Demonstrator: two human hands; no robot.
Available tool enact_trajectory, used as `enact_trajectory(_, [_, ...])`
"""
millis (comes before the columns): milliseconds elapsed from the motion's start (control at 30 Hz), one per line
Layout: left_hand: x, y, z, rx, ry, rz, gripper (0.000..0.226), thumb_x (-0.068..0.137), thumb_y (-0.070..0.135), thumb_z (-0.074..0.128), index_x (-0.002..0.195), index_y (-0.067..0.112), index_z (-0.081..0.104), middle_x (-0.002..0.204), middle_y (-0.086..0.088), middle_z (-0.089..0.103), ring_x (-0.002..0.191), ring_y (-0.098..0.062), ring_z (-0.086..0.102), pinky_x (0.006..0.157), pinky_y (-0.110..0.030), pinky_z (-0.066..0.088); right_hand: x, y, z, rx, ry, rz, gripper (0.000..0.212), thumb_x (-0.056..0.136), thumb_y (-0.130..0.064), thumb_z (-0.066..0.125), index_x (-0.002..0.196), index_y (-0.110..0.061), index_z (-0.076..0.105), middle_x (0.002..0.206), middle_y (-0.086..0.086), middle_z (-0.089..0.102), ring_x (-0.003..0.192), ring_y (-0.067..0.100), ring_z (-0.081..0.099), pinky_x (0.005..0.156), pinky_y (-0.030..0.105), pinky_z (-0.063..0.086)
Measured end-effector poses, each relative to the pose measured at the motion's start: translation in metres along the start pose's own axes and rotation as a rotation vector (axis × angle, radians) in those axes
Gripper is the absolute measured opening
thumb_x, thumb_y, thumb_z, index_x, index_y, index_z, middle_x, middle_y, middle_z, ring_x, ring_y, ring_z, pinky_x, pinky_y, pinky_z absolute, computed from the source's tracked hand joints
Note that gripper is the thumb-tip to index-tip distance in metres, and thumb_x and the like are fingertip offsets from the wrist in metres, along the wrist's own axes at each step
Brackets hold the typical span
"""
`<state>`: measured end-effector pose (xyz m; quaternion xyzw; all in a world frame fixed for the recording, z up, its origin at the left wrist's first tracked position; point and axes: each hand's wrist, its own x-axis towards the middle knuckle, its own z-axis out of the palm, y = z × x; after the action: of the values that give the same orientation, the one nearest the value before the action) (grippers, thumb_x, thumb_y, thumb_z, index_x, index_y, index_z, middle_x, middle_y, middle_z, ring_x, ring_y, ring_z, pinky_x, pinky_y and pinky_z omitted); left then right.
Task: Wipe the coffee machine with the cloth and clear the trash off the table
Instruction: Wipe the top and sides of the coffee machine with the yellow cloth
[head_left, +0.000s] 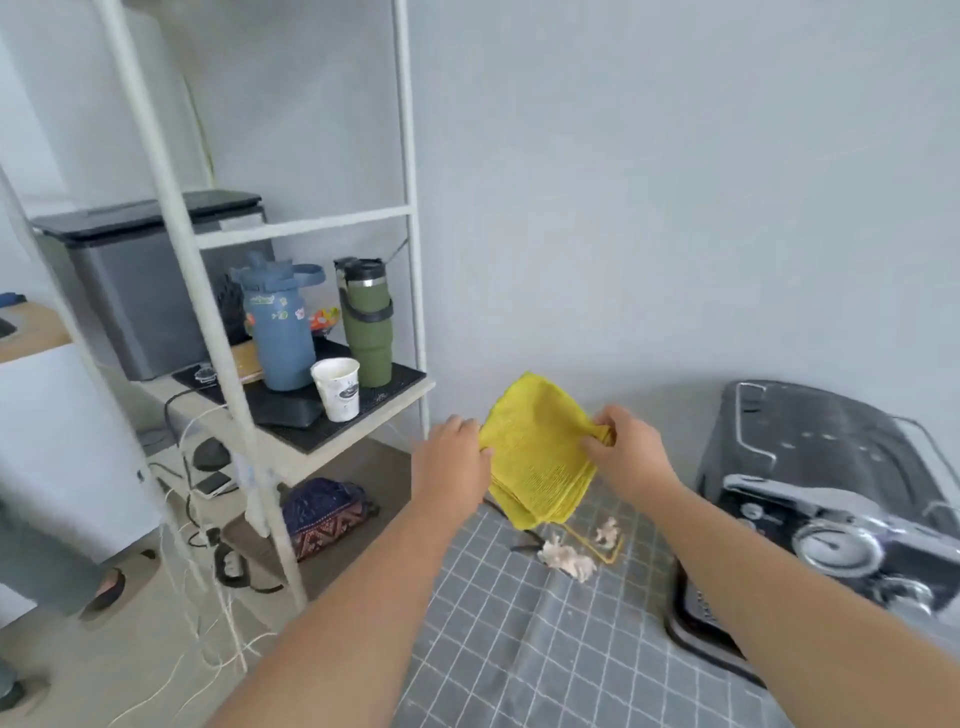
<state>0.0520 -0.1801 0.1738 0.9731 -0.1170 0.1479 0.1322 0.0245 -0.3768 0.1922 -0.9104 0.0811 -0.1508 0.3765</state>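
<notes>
A yellow cloth (540, 447) hangs folded in the air above the far end of the table, held on both sides. My left hand (452, 457) pinches its left edge and my right hand (631, 447) grips its upper right corner. The black and chrome coffee machine (831, 499) stands at the right on the table, apart from both hands. Crumpled white paper scraps (566, 556), a second small scrap (607, 530) and a thin yellow strip (597, 551) lie on the grey checked tablecloth (519, 649) just below the cloth.
A white metal shelf frame (218, 322) stands to the left. It carries a blue bottle (280, 332), a green tumbler (366, 327), a paper cup (336, 387) and a grey bin (130, 291). Cables and a patterned bag (327, 514) lie beneath it.
</notes>
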Motion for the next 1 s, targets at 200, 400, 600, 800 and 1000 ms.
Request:
enact_trajectory(200, [0.049,0.143,-0.009,-0.118,0.066,0.271,0.031,0.097,0.037,0.045,0.111,0.011,0.055,0.118,-0.005,0.054,0.112,-0.026,0.05,0.084,-0.038,0.04,0.009,0.044,-0.143,0.012,0.327,0.076,0.01,0.087,-0.014,0.06,0.094,-0.017,0.054,0.073,-0.003,0.052,0.072,0.018,0.049,0.052,0.02,0.034])
enact_trajectory(400, [0.054,0.248,0.005,-0.273,-0.033,0.474,0.035,0.095,0.037,0.044,0.114,0.011,0.055,0.116,-0.005,0.053,0.111,-0.025,0.05,0.087,-0.039,0.043,0.014,0.097,-0.233,-0.047,0.488,0.232,0.019,0.088,-0.013,0.058,0.107,-0.013,0.06,0.096,0.008,0.059,0.087,0.026,0.054,0.064,0.028,0.037])
enact_trajectory(600, [0.064,0.268,0.044,-0.348,-0.211,0.481,0.044,0.098,0.045,0.037,0.13,0.016,0.043,0.138,0.0,0.047,0.127,-0.02,0.045,0.099,-0.038,0.037,0.018,0.129,-0.204,-0.56,0.238,0.326,0.05,0.091,-0.039,0.049,0.138,-0.028,0.04,0.144,0.003,0.043,0.133,0.027,0.035,0.107,0.043,0.029])
enact_trajectory(800, [0.086,0.256,0.073,-0.423,-0.508,0.491,0.059,0.103,0.033,0.025,0.154,0.017,0.0,0.163,0.003,-0.006,0.15,-0.012,-0.006,0.122,-0.04,0.007,0.03,0.142,-0.155,-0.64,-0.123,0.487,0.077,0.087,-0.069,0.023,0.151,-0.034,-0.002,0.162,0.003,0.002,0.148,0.031,0.004,0.117,0.052,0.011])
enact_trajectory(1000, [0.084,0.251,0.081,-0.53,-0.526,0.492,0.058,0.104,0.034,0.019,0.153,0.019,-0.007,0.161,0.006,-0.012,0.148,-0.007,-0.011,0.122,-0.038,-0.003,0.055,0.133,-0.146,-0.705,-0.235,0.315,0.055,0.096,-0.054,0.019,0.149,-0.044,0.007,0.162,0.0,-0.007,0.148,0.03,-0.008,0.119,0.053,0.001])
